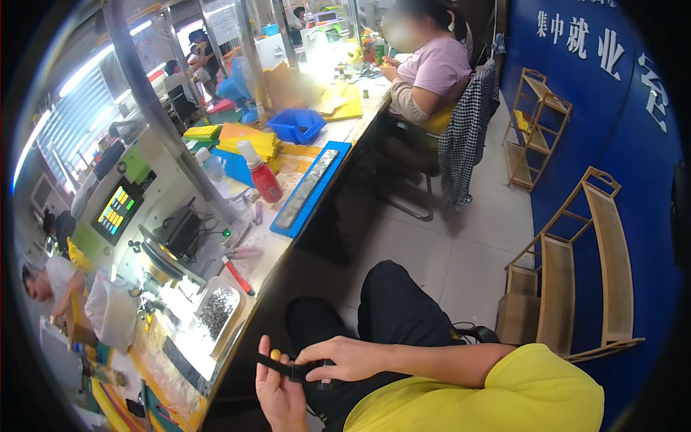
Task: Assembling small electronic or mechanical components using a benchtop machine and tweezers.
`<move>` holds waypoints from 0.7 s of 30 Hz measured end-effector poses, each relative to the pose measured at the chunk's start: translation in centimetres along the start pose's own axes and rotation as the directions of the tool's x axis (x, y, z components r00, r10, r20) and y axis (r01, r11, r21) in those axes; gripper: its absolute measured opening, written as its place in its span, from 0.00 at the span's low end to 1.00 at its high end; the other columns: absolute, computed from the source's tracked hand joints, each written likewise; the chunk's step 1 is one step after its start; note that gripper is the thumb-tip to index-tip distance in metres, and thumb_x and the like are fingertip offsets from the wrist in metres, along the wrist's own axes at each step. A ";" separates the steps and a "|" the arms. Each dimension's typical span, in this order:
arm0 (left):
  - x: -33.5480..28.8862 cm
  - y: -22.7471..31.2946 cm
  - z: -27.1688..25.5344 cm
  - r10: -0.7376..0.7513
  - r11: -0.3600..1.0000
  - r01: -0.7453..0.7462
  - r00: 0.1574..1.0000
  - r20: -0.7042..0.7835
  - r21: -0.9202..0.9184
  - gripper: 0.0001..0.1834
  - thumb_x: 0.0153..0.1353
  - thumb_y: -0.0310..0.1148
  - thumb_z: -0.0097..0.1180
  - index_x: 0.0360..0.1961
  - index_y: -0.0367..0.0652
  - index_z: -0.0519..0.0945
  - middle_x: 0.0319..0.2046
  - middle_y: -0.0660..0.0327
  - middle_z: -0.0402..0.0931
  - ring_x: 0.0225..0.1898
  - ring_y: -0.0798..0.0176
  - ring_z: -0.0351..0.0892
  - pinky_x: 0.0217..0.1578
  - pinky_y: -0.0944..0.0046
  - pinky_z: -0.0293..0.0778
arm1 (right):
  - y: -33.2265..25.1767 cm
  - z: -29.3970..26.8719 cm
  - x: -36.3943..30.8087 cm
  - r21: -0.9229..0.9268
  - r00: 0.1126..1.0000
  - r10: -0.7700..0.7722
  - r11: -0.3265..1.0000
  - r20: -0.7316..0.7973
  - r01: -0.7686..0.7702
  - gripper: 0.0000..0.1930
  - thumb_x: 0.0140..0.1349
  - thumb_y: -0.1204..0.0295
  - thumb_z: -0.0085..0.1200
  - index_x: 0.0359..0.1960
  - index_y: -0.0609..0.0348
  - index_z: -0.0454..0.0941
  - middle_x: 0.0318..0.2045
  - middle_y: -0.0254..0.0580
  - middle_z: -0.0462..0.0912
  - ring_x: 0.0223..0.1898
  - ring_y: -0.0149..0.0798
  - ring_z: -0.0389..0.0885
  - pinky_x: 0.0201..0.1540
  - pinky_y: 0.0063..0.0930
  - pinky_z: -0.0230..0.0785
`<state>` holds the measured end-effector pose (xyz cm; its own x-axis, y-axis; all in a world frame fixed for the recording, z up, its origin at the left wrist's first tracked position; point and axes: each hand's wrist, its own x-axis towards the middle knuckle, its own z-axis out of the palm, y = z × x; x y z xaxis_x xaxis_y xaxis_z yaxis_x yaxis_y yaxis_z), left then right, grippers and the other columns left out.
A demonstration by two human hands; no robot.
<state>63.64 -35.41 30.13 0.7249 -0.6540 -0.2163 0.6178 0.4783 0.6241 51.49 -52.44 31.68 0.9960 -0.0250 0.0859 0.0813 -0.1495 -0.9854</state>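
I sit side-on to the surface [273,241], and the black strip [276,365] is in front of me, between my two hands, just off the surface's near edge and above my dark trousers [396,302]. The fingers of my right hand [348,359] are bent and clamped on the strip's right end. My left hand [282,400] is turned palm up, and the strip lies across its fingers; whether they close on it I cannot tell. A small yellow piece [275,354] shows right beside the strip at my left fingers, too small to make out.

On the surface nearest to me sits a white tray [236,317] with small dark parts [217,311] heaped in it. A red-handled tool [238,276] lies just beyond the tray. Farther along, a long grey bar [307,189] lies lengthwise on a blue mat [332,167], with a red bottle [265,184] standing upright near it under a white cap, and a blue bin [296,128] past that. A co-worker in a pink top [440,66] sits at the far end. Wooden shelves [619,259] stand against the blue wall [594,93] on my right.
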 end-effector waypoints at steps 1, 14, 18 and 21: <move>1.1 -0.2 -2.8 -0.069 0.995 0.084 0.975 0.212 -0.061 0.32 0.76 0.19 0.46 0.79 0.36 0.59 0.64 0.49 0.74 0.62 0.57 0.77 0.65 0.58 0.77 | 0.1 0.2 -0.2 0.001 1.000 -0.003 1.000 -0.005 0.003 0.15 0.72 0.67 0.61 0.55 0.63 0.81 0.46 0.51 0.87 0.46 0.50 0.88 0.54 0.37 0.78; 0.7 0.2 2.2 -0.009 0.966 -0.090 0.924 0.382 0.241 0.46 0.76 0.56 0.53 0.85 0.69 0.41 0.86 0.55 0.29 0.85 0.40 0.27 0.76 0.28 0.44 | -0.6 3.0 -1.3 -0.014 0.987 -0.109 0.994 -0.119 0.108 0.15 0.72 0.70 0.61 0.56 0.66 0.83 0.44 0.53 0.89 0.40 0.49 0.89 0.48 0.36 0.79; 0.3 -0.5 5.5 0.080 0.977 -0.156 0.901 0.426 0.148 0.45 0.76 0.48 0.52 0.85 0.71 0.40 0.86 0.59 0.28 0.85 0.44 0.29 0.74 0.24 0.43 | -1.0 2.7 -3.3 0.028 0.977 -0.070 0.997 -0.200 0.077 0.17 0.72 0.68 0.63 0.57 0.66 0.83 0.51 0.56 0.88 0.50 0.54 0.89 0.55 0.37 0.78; 2.2 -1.7 5.5 -0.071 0.959 -0.064 0.888 0.454 0.275 0.51 0.74 0.43 0.59 0.85 0.68 0.36 0.86 0.65 0.29 0.85 0.51 0.26 0.76 0.33 0.44 | -0.8 1.8 -4.7 0.101 0.970 0.025 0.995 -0.240 -0.001 0.15 0.71 0.72 0.63 0.57 0.64 0.83 0.45 0.51 0.89 0.41 0.42 0.88 0.47 0.31 0.79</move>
<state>62.55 -40.91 32.74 0.4614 -0.8811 0.1042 0.4626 0.3391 0.8192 46.82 -50.40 31.85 0.9596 -0.2651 0.0938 0.0837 -0.0492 -0.9953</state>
